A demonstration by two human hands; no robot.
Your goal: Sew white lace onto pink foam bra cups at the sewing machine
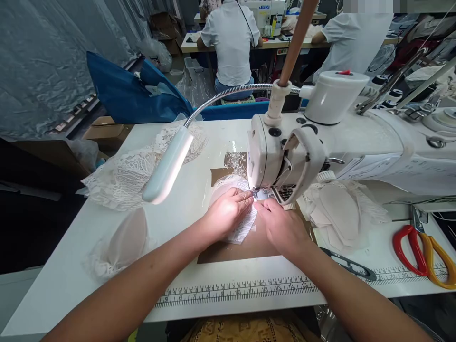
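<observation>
A white lace piece (243, 231) lies on the brown sheet (228, 252) under the needle area of the white sewing machine (265, 152). Flat on the lace, left of the presser foot (256, 191), rests my left hand (228, 211), fingers together and pointing at the foot. My right hand (283, 225) is just right of it, fingers curled, thumb and fingertips pinching the lace edge in front of the foot. The fingertips of both hands nearly meet there.
Lace pieces (124, 178) and a pale cup (130, 235) lie at left. A lamp (169, 164) hangs over the table. Fabric pieces (337, 211), scissors (423, 251) and a dark flat tool (351, 263) are at right. Two people (231, 42) sit beyond.
</observation>
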